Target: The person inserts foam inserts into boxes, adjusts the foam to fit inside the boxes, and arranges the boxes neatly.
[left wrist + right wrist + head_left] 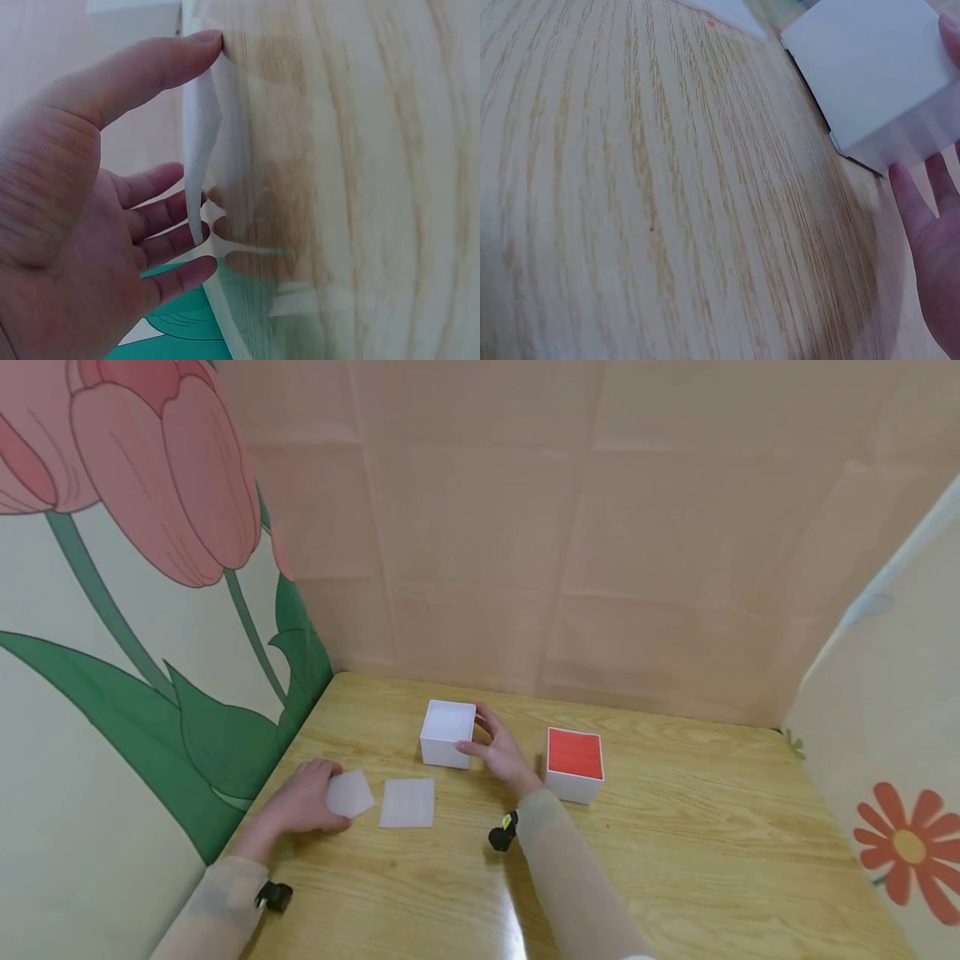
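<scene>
My left hand (311,800) holds a thin white square sheet (350,793) by its edges near the table's left side. In the left wrist view the sheet (201,142) bows between the thumb on one edge and the fingertips on the opposite one. A second white square sheet (407,803) lies flat just to its right. Behind it stands a white square box (442,753), its top white within a thin rim. My right hand (506,756) grips this box at its right side, thumb at the front face and fingers along the side, as the right wrist view also shows.
To the right of my right hand stands another white box (572,787) with a red top. The wooden table (697,827) meets a pinkish cloth backdrop (480,527) behind. A tulip-printed panel (150,635) rises along the left edge, a flower-printed one (907,760) at the right.
</scene>
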Action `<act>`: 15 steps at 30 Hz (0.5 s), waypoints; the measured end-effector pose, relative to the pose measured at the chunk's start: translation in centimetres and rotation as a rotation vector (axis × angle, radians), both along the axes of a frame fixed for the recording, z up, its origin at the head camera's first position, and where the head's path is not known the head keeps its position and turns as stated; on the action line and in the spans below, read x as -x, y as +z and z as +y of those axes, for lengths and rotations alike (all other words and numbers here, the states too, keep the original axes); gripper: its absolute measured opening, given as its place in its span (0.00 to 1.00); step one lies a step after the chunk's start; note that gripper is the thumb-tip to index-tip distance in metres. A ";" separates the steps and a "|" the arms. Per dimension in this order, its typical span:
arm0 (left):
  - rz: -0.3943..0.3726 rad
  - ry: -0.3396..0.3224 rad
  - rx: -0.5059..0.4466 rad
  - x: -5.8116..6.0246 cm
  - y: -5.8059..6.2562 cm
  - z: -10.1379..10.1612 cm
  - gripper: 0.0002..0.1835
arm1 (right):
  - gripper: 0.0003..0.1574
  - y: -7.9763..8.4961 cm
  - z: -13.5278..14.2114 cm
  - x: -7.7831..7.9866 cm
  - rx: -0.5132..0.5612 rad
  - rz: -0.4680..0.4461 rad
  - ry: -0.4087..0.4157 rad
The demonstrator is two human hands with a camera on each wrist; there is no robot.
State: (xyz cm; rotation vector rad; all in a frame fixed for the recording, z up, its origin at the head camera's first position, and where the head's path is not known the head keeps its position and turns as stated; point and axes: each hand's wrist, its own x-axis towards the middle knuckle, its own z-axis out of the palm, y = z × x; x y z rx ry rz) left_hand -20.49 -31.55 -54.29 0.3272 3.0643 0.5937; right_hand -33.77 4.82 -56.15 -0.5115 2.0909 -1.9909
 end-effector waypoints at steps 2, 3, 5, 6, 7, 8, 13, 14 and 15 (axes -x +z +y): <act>-0.005 0.005 -0.001 0.0 0.1 0.0 0.49 | 0.60 0.0 0.0 0.0 -0.001 -0.003 0.002; -0.005 0.003 0.002 0.0 0.1 -0.1 0.49 | 0.60 0.0 0.0 0.0 -0.001 -0.006 0.003; -0.004 0.002 0.006 0.0 0.2 -0.1 0.49 | 0.60 0.0 0.0 0.1 0.002 -0.013 0.005; -0.002 0.000 0.010 0.0 0.3 -0.1 0.49 | 0.60 -0.1 0.0 0.1 0.001 -0.018 0.005; 0.001 -0.001 0.013 0.0 0.3 -0.1 0.49 | 0.60 -0.1 0.0 0.1 0.001 -0.024 0.004; 0.005 -0.004 0.015 0.1 0.3 -0.1 0.49 | 0.60 -0.1 0.0 0.1 0.001 -0.029 0.003; 0.035 -0.007 -0.014 0.2 0.5 -0.1 0.46 | 0.60 -0.2 0.1 0.0 0.012 -0.035 0.003; 0.039 -0.005 -0.026 0.3 0.5 -0.2 0.46 | 0.61 -0.2 0.1 0.0 0.015 -0.034 0.006; 0.044 -0.007 -0.041 0.4 0.6 -0.3 0.45 | 0.61 -0.2 0.1 0.0 0.017 -0.032 0.006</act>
